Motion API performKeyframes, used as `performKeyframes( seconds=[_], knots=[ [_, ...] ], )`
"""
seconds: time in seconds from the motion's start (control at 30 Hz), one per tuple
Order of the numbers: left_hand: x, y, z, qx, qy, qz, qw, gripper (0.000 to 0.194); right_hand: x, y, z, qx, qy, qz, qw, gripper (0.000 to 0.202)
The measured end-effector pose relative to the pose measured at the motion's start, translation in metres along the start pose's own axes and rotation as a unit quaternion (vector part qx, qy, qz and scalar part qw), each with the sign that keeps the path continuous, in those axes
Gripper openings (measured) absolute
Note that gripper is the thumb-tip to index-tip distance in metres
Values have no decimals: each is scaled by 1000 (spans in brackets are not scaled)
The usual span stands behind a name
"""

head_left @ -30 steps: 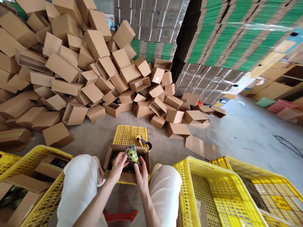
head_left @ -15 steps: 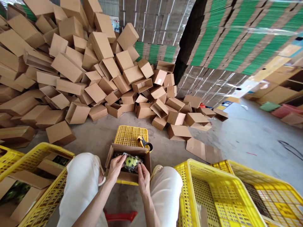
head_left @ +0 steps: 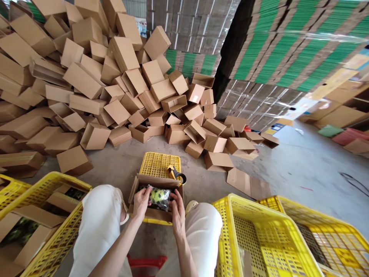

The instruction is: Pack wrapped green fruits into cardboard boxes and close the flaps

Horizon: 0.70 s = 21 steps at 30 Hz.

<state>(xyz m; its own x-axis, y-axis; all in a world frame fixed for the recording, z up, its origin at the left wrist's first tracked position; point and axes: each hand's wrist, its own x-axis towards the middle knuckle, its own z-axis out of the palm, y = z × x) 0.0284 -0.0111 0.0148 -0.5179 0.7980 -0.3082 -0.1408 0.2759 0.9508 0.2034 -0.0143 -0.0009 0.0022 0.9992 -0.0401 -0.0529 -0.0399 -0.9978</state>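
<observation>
An open cardboard box (head_left: 157, 216) sits on an upturned yellow crate (head_left: 160, 163) between my knees. Over the box's opening lies a clear plastic packet (head_left: 159, 197) with a yellow-green, black-spotted item inside; its exact kind I cannot make out. My left hand (head_left: 142, 201) pinches the packet's left end between thumb and fingers. At the right end, my right hand (head_left: 178, 214) has its fingers stretched out, close beside the packet and the box's right wall. Dark contents of the box are mostly hidden beneath. A yellow-and-black tape dispenser (head_left: 176, 174) rests on the crate behind the box.
Many empty-looking cardboard boxes (head_left: 121, 111) are heaped ahead and left. Yellow crates stand on both sides: a left one (head_left: 52, 179) holding filled boxes, a right one (head_left: 259, 227) nearly at my knee. Stacked flat cardboard (head_left: 276, 50) rises behind. A red stool edge (head_left: 147, 262) shows below.
My right hand has loosened from the packet's right end and its fingers have straightened. The packet lies flatter, slightly turned, still in my left hand.
</observation>
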Motion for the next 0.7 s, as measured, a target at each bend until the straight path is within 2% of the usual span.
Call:
performKeyframes(
  seconds=[0.1, 0.17, 0.23, 0.37, 0.47, 0.57, 0.7],
  knots=[
    [3, -4, -2, 11, -21, -12, 1000, 61, 0, 1, 0, -22, -54, -71, 996, 76],
    [4, -6, -2, 1, -38, -26, 999, 57, 1, -1, 0, -45, -99, -98, 989, 63],
    [6, -5, -2, -24, -50, -41, 998, 57, 2, -3, -1, -55, -120, -94, 987, 51],
    [7, 3, -5, -52, -120, -95, 987, 62, 3, -2, -3, -86, -94, -20, 992, 41],
    [8, 6, -10, -55, -171, -109, 978, 61, 2, 3, -3, -118, -51, 17, 992, 57],
    [9, 0, -15, -38, -180, -100, 978, 63, 2, 5, -3, -110, -31, 19, 993, 58],
    [8, -6, -15, 12, -158, -66, 985, 58, 2, 1, -2, -98, -20, 15, 995, 57]
  ],
)
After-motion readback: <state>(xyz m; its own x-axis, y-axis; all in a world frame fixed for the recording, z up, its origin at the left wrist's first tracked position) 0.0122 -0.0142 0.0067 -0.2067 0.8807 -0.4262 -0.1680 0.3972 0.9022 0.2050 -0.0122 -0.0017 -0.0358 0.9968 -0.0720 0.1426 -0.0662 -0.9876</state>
